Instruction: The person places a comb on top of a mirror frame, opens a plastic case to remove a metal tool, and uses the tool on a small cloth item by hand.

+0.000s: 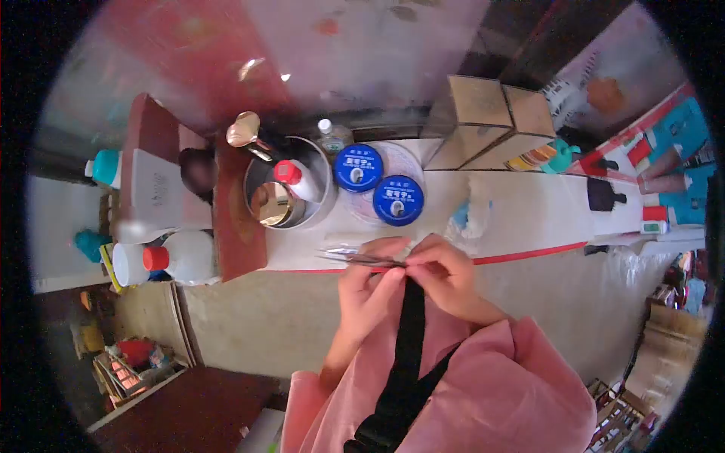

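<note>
My left hand [368, 291] is closed around the thin metal tool [349, 257], which looks like tweezers or scissors and points to the left. My right hand [447, 279] is beside it, with thumb and fingers pinched together; whatever lies between those fingertips is too small to make out. The fingertips of both hands meet just in front of the shelf's red edge, above a black strap [408, 325] over pink clothing [491, 377].
Behind the hands, the white shelf [302, 253] carries two blue round tins [359, 167], a metal pot [322, 170] holding a red-capped bottle [300, 181], and brown boxes [479, 113]. At left stand a mirror [198, 170] and a white jug [190, 257].
</note>
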Available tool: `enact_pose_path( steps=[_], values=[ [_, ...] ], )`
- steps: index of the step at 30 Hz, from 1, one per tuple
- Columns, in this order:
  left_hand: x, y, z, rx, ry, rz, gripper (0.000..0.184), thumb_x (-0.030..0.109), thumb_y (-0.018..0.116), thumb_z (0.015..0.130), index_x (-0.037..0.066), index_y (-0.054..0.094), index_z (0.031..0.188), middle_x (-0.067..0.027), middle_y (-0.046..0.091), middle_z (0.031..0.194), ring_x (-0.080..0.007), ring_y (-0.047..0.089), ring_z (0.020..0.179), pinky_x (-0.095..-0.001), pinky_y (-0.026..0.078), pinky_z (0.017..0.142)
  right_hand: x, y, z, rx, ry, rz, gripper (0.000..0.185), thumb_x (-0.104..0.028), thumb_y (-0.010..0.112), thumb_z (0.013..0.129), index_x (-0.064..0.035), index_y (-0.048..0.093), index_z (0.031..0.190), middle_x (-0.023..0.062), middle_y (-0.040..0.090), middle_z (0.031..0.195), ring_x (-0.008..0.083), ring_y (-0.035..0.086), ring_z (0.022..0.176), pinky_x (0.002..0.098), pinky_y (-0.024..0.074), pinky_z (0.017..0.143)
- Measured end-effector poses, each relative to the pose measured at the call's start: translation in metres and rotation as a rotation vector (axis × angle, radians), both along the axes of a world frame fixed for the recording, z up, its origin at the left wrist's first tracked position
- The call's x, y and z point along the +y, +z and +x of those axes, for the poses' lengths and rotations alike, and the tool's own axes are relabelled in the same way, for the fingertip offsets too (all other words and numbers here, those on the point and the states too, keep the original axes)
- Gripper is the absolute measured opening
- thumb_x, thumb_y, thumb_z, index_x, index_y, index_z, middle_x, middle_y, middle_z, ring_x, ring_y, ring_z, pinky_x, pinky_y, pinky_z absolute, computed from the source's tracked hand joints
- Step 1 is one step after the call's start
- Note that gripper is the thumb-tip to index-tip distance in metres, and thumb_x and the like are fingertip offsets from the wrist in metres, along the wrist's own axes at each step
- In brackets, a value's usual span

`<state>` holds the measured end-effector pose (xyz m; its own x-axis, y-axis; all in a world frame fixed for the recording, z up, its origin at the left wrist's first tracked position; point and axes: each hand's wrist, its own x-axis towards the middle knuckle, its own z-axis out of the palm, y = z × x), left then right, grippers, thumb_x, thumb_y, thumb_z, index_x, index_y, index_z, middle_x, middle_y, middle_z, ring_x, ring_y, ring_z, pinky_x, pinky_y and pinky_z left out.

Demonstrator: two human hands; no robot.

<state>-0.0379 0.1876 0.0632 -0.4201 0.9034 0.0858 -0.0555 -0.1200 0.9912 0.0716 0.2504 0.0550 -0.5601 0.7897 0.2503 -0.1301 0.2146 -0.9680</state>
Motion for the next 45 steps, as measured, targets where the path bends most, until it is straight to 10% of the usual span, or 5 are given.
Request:
enact_pose_path(
  steps=[14, 20, 22, 32, 45],
  values=[
    [0.002, -0.01, -0.014, -0.045, -0.194, -0.336, 0.023, 0.015, 0.032, 0.078, -0.002, 0.047, 0.08, 0.0003, 0.04, 0.051, -0.0055, 0.038, 0.047, -0.0186, 0.03, 0.044, 0.042, -0.043, 0.059, -0.625, -0.751, 0.642, 0.018, -0.011, 0.058, 0.058, -0.0029, 0.049, 0.071, 0.0102, 0.049, 0.07, 0.0236, 0.048, 0.061, 0.029, 0.0394, 0.055],
    [0.008, -0.001, 0.002, -0.016, -0.448, -0.371, 0.023, 0.016, 0.032, 0.078, -0.001, 0.047, 0.08, 0.0017, 0.036, 0.05, -0.005, 0.032, 0.043, -0.0175, 0.026, 0.04, 0.045, -0.021, 0.071, -0.757, -0.448, -0.031, 0.024, -0.013, 0.056, 0.061, 0.0017, 0.046, 0.077, 0.0152, 0.044, 0.083, 0.0248, 0.043, 0.074, 0.0292, 0.034, 0.066],
    [0.007, 0.001, 0.001, -0.191, -0.459, -0.376, 0.024, 0.018, 0.032, 0.078, 0.0, 0.047, 0.08, 0.0016, 0.037, 0.049, -0.0052, 0.033, 0.044, -0.0176, 0.026, 0.04, 0.035, 0.02, 0.067, -0.101, -0.42, -0.13, 0.021, -0.014, 0.051, 0.065, 0.0026, 0.046, 0.077, 0.0124, 0.044, 0.078, 0.0222, 0.043, 0.071, 0.0284, 0.0344, 0.062],
    [-0.014, 0.003, -0.029, -0.622, -0.383, -0.108, 0.028, 0.02, 0.05, 0.067, 0.001, 0.033, 0.08, -0.004, 0.038, 0.051, -0.0059, 0.035, 0.038, -0.0151, 0.025, 0.035, 0.011, 0.088, 0.066, 0.34, 0.707, 0.474, 0.024, -0.013, 0.046, 0.067, -0.0005, 0.044, 0.088, 0.0112, 0.045, 0.083, 0.0228, 0.043, 0.076, 0.0305, 0.0349, 0.066],
    [0.011, 0.035, -0.01, -0.452, -0.282, -0.004, 0.023, 0.021, 0.045, 0.072, 0.005, 0.034, 0.084, 0.0002, 0.034, 0.056, -0.0041, 0.025, 0.035, -0.0156, 0.02, 0.034, 0.006, 0.064, 0.04, 0.153, 0.48, 0.086, 0.03, -0.011, 0.043, 0.07, -0.0004, 0.039, 0.098, 0.0092, 0.044, 0.093, 0.0202, 0.044, 0.083, 0.0281, 0.0354, 0.073]
  ],
)
